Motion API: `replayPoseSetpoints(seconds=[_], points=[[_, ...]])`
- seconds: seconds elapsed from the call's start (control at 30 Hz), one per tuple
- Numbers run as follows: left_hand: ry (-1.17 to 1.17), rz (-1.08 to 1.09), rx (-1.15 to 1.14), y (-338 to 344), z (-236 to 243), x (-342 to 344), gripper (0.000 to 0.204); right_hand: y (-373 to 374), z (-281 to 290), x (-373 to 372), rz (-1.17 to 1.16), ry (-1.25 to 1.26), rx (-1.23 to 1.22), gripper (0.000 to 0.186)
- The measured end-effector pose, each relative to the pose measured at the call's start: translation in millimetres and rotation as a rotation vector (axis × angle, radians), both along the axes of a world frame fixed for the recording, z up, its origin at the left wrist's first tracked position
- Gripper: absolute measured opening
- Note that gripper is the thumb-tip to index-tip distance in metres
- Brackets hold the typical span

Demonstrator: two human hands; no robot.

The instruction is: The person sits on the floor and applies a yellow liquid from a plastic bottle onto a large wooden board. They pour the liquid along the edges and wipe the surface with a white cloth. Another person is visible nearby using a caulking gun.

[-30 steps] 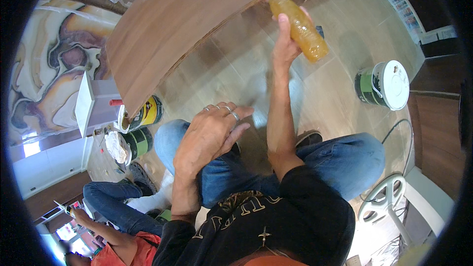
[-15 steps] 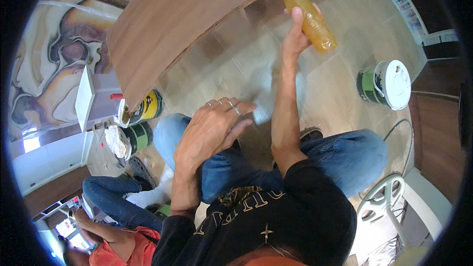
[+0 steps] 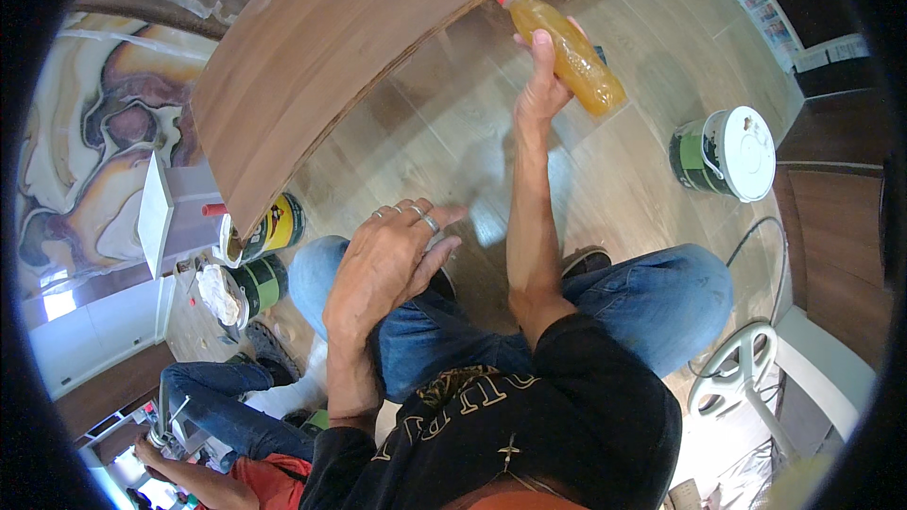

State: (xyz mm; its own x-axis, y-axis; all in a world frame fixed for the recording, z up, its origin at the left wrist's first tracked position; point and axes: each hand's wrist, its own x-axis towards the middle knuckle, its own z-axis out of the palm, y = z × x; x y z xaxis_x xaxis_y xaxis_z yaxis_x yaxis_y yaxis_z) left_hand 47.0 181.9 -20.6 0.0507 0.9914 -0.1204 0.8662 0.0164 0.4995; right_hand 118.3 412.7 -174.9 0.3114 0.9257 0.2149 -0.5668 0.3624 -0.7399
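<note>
My right hand [image 3: 540, 94] is wrapped around a clear plastic bottle [image 3: 567, 55] of yellow-brown liquid with a red cap. The bottle is tilted, its cap toward the upper left, next to the edge of a brown wood-grain panel [image 3: 321, 38]. The arm is stretched out forward over the floor. My left hand [image 3: 392, 260], with rings on several fingers, hovers back-up above my left knee. Its thumb stands apart from the fingers, and no object shows in it.
A white-lidded bucket [image 3: 746, 156] stands on the wood-look floor at right, near a cable and a pale chair [image 3: 827, 373]. At left are a yellow bucket [image 3: 282, 225] and a green-and-black bucket [image 3: 260, 281]. Another person [image 3: 222, 486] in red sits at lower left.
The bottle in my right hand has come slightly left and nearer to me. My left hand stays over my knee. The whole view has shifted a little; the other person's arm has moved.
</note>
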Motion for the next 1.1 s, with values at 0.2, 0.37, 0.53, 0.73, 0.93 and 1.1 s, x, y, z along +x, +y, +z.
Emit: replayPoseSetpoints(seconds=[0.2, 0.37, 0.53, 0.73, 0.93, 1.1], points=[[-0.017, -0.006, -0.043, -1, 5, 2, 0.029, 44, -3, 11, -0.104, -0.079, 0.106, 0.053], [0.011, 0.001, -0.007, 4, -1, -3, 0.030, 32, -9, 5, -0.102, -0.098, 0.095, 0.050], [0.011, -0.029, -0.038, 4, 1, 3, 0.030, 30, 14, 3, -0.092, -0.035, 0.049, 0.049], [0.023, -0.004, -0.022, 8, -4, 0, 0.030, 27, 10, 8, -0.042, -0.039, 0.072, 0.048], [-0.003, -0.025, -0.015, 8, -4, 4, 0.029, 46, 8, 9, -0.147, -0.086, 0.096, 0.049], [0.012, -0.009, 0.011, 10, -6, 1, 0.029, 40, 7, 9, -0.095, -0.107, 0.094, 0.052]])
